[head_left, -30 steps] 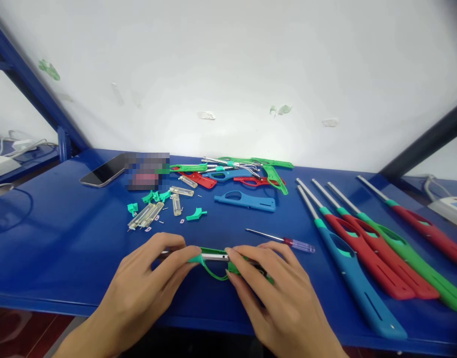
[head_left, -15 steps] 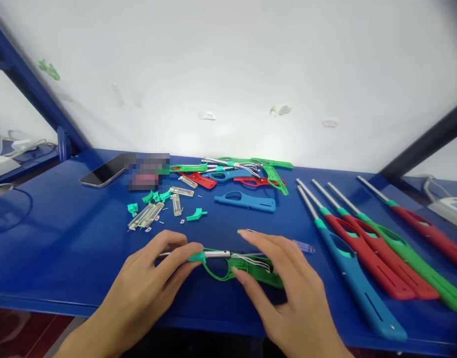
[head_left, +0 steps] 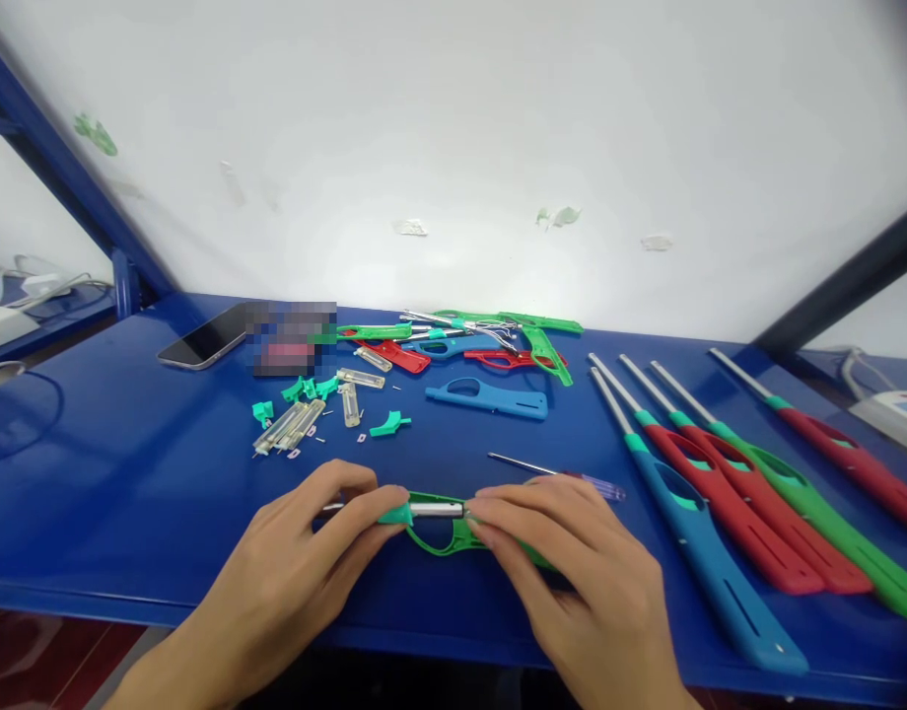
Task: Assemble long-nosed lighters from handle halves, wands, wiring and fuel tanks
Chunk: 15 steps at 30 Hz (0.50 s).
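My left hand (head_left: 306,552) pinches the turquoise collar (head_left: 395,514) of a long-nosed gas lighter's metal tube (head_left: 435,510). The tube lies over an opened green handle half (head_left: 431,547), whose trigger loop shows below it. At the tube's right end, my right hand (head_left: 572,562) has thumb and fingertips closed on the thin wires coming out there; the fingers cover most of them. That same hand hides much of the green handle. Just beyond it lies a screwdriver (head_left: 605,487) with a clear purplish grip.
Assembled lighters (head_left: 720,552) lie along the right. Clear fuel tanks (head_left: 291,426), turquoise triggers (head_left: 390,424) and tiny parts are scattered at left. A blue handle half (head_left: 490,398) sits before a pile of shells and tubes (head_left: 460,340). A phone (head_left: 206,338) is back left.
My right hand has moved left and closed its fingers at the tube's end, covering the wires. More of the screwdriver shows. The left hand keeps its grip, shifted very slightly.
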Motion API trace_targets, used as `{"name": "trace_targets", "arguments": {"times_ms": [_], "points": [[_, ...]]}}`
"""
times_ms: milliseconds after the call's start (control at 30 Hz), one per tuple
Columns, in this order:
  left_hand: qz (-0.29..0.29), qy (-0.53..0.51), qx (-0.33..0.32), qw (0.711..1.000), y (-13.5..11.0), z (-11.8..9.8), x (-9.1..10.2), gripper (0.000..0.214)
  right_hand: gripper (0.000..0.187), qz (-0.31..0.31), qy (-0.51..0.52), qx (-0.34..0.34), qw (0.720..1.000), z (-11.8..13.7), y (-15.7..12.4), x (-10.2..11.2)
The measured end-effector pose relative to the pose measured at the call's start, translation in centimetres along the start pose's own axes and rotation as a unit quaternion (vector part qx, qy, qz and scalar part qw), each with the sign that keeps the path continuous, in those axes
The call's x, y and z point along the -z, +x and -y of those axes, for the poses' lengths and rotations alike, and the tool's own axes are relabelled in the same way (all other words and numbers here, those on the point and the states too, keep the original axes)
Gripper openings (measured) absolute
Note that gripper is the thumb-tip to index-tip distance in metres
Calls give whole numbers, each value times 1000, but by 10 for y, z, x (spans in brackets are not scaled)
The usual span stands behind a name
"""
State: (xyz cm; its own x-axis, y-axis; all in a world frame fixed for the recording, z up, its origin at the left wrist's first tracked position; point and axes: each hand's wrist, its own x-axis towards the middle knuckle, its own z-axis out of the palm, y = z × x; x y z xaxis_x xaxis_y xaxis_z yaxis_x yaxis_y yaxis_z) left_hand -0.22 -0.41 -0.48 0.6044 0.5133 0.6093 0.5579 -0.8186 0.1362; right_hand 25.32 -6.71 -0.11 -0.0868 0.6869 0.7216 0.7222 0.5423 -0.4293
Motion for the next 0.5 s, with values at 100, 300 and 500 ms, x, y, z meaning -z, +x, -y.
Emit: {"name": "trace_targets", "arguments": {"times_ms": [100, 300, 500], "points": [[-1, 0, -1, 1000, -1, 0, 0, 17, 20, -1, 0, 9, 1000, -1, -2, 0], [-11, -4, 1, 1000, 1, -1, 0, 16, 20, 10, 5, 18, 1000, -2, -1, 0], [-14, -28, 7, 999, 2, -3, 1, 19, 16, 21, -9, 21, 999, -1, 2, -1]]}}
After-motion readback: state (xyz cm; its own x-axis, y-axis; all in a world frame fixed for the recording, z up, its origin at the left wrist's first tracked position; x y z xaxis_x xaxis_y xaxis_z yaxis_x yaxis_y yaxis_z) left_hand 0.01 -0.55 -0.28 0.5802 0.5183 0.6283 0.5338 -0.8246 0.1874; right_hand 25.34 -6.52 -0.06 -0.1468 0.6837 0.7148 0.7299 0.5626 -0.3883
